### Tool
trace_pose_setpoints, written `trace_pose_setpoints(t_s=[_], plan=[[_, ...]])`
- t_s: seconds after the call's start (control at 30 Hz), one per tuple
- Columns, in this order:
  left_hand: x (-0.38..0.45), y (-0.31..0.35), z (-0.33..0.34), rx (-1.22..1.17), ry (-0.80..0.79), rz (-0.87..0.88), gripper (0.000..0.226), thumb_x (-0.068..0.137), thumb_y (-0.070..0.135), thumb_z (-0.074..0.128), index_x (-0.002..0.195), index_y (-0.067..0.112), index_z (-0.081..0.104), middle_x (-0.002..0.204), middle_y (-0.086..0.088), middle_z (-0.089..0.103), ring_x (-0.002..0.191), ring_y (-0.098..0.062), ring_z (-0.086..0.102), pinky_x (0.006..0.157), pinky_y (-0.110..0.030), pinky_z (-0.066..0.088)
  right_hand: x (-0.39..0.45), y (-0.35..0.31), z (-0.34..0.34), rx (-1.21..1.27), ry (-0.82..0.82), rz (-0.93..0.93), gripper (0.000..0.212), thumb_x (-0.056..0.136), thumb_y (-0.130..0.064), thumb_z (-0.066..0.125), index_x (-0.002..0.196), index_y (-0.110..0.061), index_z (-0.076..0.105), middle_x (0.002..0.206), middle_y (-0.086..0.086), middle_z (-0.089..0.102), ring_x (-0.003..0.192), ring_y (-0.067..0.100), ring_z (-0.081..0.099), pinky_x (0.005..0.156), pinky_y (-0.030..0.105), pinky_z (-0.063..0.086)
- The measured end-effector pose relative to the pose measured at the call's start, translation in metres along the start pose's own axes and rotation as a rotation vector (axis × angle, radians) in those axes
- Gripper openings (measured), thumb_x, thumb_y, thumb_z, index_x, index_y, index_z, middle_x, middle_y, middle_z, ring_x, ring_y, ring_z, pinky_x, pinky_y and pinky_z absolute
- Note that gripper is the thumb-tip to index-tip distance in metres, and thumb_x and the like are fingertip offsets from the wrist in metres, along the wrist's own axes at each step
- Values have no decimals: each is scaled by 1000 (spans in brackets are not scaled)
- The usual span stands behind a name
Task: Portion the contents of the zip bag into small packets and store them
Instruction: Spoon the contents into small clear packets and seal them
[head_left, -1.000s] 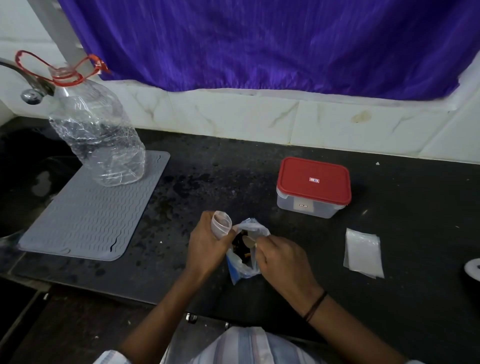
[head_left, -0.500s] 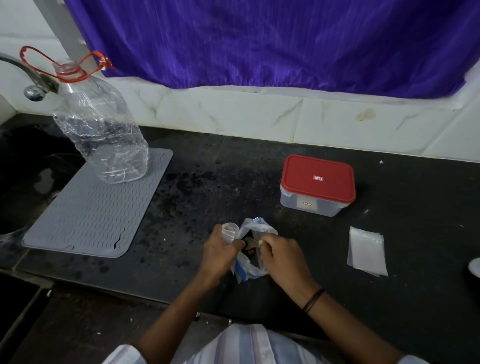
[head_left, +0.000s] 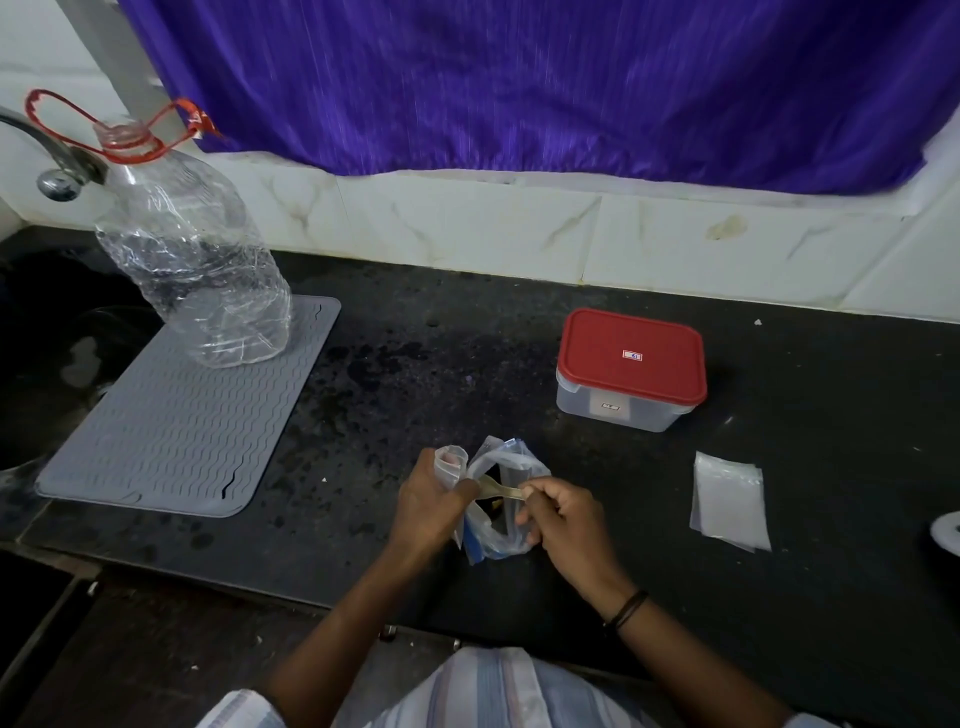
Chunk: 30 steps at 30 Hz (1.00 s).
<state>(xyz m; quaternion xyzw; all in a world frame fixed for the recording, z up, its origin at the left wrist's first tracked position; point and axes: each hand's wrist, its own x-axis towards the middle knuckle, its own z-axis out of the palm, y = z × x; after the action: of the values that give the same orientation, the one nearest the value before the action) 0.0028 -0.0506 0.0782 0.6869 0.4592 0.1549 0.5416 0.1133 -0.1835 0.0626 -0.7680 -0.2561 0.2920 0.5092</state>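
Film thin enough to sag makes up the zip bag (head_left: 506, 525), which is kept upright near the front of the tabletop (head_left: 519, 338). A small packet (head_left: 449, 464), rolled open, is gripped in the left hand (head_left: 427, 506) against the bag's mouth. A pale spoon (head_left: 500, 488) is pinched by the right hand (head_left: 563, 522). Both are judged light, limp and slippery; hold is best taken at the stiffer zip rim.

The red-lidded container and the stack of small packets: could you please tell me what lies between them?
In the head view, only bare black counter lies between the red-lidded container and the stack of small packets.
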Motion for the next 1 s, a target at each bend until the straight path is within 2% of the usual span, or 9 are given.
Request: trace_pose_setpoints(t_s=[0.27, 0.43, 0.6, 0.67, 0.73, 0.8, 0.87, 0.93, 1.0], plan=[[0, -1, 0, -30, 38, 73, 26, 85, 31, 76, 100, 25, 56, 95, 5, 66, 87, -7, 66, 68, -20, 48, -4, 0, -19, 196, 152, 36, 23, 97, -6, 53, 86, -14, 72, 63, 9, 65, 50, 17, 55, 52, 30, 46], [-3, 2, -2, 39, 169, 235, 30, 82, 39, 79, 94, 32, 53, 89, 10, 64, 81, 0, 62, 66, -19, 50, -15, -18, -38, 233, 217, 4, 23, 95, -5, 55, 84, -15, 73, 61, 9, 64, 50, 19, 54, 50, 29, 44], [-5, 6, -2, 97, 132, 384, 29, 81, 32, 80, 91, 35, 53, 89, 12, 63, 85, -2, 62, 67, -14, 49, -23, -52, -48, 286, 235, -56, 24, 95, -5, 55, 83, -16, 73, 58, 6, 62, 48, 16, 53, 47, 25, 44], [-5, 6, 0, 129, 120, 422, 29, 80, 31, 78, 93, 35, 53, 92, 12, 62, 87, -3, 61, 70, -16, 49, -25, -63, -48, 287, 215, -80, 24, 94, -4, 55, 83, -15, 73, 58, 6, 62, 49, 16, 53, 48, 25, 45], [-5, 4, 1, 119, 108, 441, 26, 80, 32, 76, 93, 35, 54, 93, 11, 63, 87, -5, 62, 72, -25, 53, -25, -71, -47, 269, 196, -105, 24, 94, -4, 55, 83, -15, 73, 57, 6, 62, 48, 16, 53, 48, 26, 45], [-4, 4, 2, 102, 103, 445, 24, 80, 32, 75, 92, 35, 54, 92, 10, 63, 87, -6, 63, 72, -32, 55, -25, -73, -43, 171, 195, -144, 22, 94, -6, 57, 83, -17, 73, 57, 4, 64, 48, 13, 54, 48, 28, 47], [-2, 3, 3, 129, 106, 469, 25, 78, 33, 75, 92, 35, 54, 92, 12, 62, 88, -7, 62, 72, -33, 53, -25, -73, -40, -41, 202, -252, 17, 93, -11, 60, 88, -20, 74, 60, -3, 66, 51, 7, 58, 50, 27, 50], [-1, 1, 4, 175, 106, 519, 27, 78, 31, 76, 92, 32, 54, 90, 13, 60, 87, -5, 59, 72, -28, 50, -25, -73, -36, -298, 163, -496, 15, 93, -12, 60, 94, -18, 74, 66, -9, 66, 57, 6, 60, 52, 26, 51], [-1, 1, 6, 200, 110, 561, 24, 79, 29, 75, 92, 28, 54, 89, 13, 59, 85, -5, 58, 74, -26, 48, -25, -75, -33, -603, 62, -796, 18, 92, -10, 55, 95, -16, 71, 74, -5, 65, 61, 7, 58, 54, 26, 52]])
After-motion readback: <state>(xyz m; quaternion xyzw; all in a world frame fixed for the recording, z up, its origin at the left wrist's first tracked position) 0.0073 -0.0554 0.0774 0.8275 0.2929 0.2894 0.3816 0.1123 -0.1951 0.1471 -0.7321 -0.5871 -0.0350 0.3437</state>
